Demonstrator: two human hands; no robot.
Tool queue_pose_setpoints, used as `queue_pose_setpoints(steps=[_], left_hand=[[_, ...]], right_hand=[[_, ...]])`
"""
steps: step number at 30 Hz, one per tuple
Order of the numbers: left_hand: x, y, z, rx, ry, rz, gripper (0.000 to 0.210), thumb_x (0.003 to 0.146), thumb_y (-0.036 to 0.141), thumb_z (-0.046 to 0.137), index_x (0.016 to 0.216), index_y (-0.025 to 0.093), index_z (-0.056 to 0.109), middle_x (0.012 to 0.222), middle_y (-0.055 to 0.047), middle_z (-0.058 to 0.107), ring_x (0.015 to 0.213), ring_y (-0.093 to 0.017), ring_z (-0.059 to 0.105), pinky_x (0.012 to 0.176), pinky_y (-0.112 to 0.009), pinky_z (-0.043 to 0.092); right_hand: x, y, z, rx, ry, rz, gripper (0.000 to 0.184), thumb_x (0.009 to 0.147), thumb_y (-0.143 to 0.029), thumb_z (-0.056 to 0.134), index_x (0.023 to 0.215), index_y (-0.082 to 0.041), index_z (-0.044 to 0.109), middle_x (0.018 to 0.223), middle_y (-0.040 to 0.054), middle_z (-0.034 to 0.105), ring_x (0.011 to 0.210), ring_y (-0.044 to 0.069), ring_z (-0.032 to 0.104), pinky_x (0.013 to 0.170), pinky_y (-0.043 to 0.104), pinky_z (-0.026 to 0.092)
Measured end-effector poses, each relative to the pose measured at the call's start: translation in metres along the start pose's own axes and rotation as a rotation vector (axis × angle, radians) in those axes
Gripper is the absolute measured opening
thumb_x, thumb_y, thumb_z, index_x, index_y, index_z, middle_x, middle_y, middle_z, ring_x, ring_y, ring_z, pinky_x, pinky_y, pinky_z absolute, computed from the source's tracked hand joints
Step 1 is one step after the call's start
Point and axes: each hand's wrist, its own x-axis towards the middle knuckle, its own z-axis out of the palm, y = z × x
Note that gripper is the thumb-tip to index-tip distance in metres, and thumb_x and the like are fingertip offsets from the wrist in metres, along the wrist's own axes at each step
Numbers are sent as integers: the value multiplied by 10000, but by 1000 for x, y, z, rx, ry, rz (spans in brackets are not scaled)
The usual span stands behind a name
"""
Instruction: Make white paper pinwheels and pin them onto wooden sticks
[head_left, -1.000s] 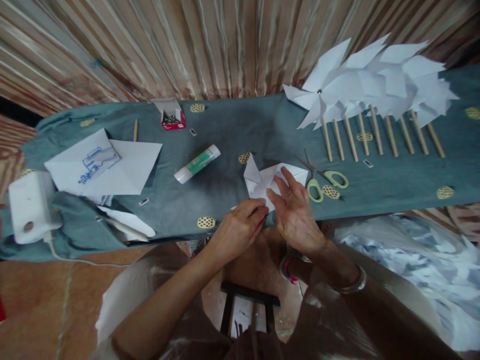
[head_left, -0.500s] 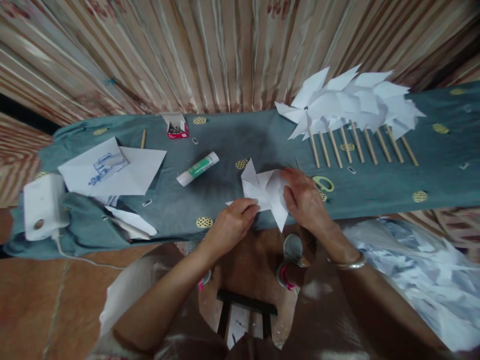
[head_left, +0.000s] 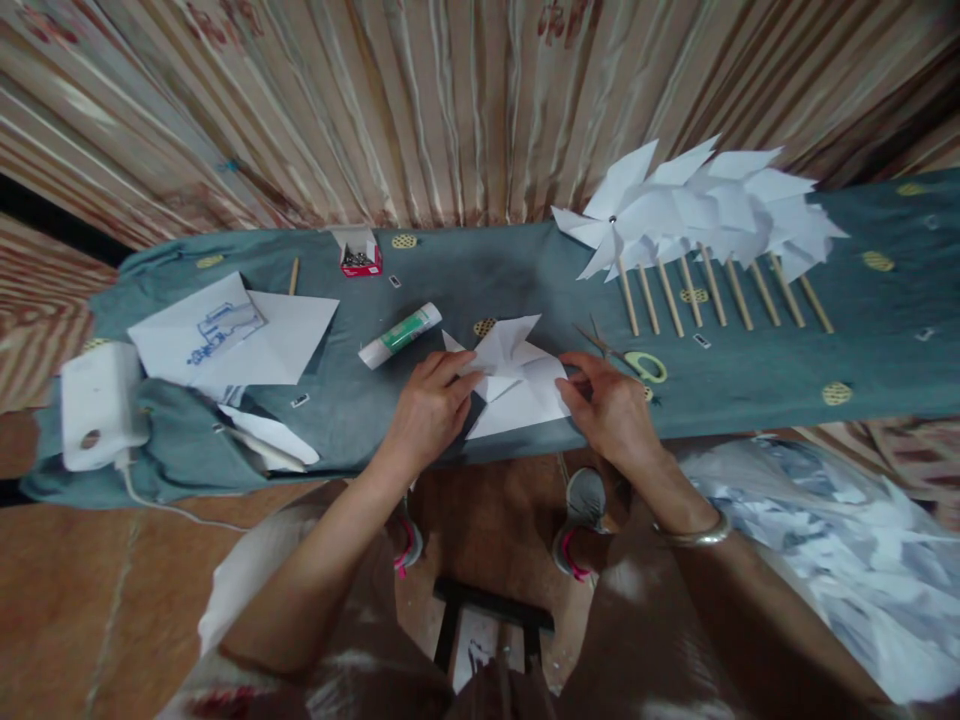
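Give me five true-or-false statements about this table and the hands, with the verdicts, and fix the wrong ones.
1. The left hand touches the folded white paper. True.
2. The right hand holds the scissors. False: its fingers are at the paper's edge; the scissors lie on the cloth.
3. The green-and-white tube is standing upright. False: it lies on its side.
4. The red box is open. True.
5. Overlapping white pinwheels lie toward the right. True.
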Motion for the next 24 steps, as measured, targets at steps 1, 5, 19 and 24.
queue_pose_setpoints(steps=[1,5,19,24], left_hand=[[-1,2,0,-5,-3,-5,269,867,89,529,1063,167,696,1213,-136,641,1087,-266,566,888,-459,539],[-3,7,3,-67,-20,-48,256,911,177,530,1125,149,668,1194,-139,662,1061,-260,577,885,-454,527],[3,5,-1,-271,11,-232,273,914,290,558,1141,173,655,1063,-93,700,1014,-229,609,879,-411,512],[-2,28,-4,-122,-7,11,450,838,444,656,1202,182,614,1151,-112,676,1108,-283,563,1027,-540,387]], right_hand=[[-1,0,0,0,-3,12,248,887,-295,525,1062,-176,655,830,80,742,729,238,700,702,362,547],[-2,-1,0,-24,-15,29,238,866,-274,548,1050,-167,652,781,66,727,701,232,691,679,351,535],[-3,2,-8,-24,-5,-117,268,920,-262,470,1129,-184,616,1170,127,686,1099,288,628,949,456,498],[-7,-1,-10,36,-62,-32,182,880,-222,510,1000,-199,645,963,73,729,805,219,684,773,351,535]])
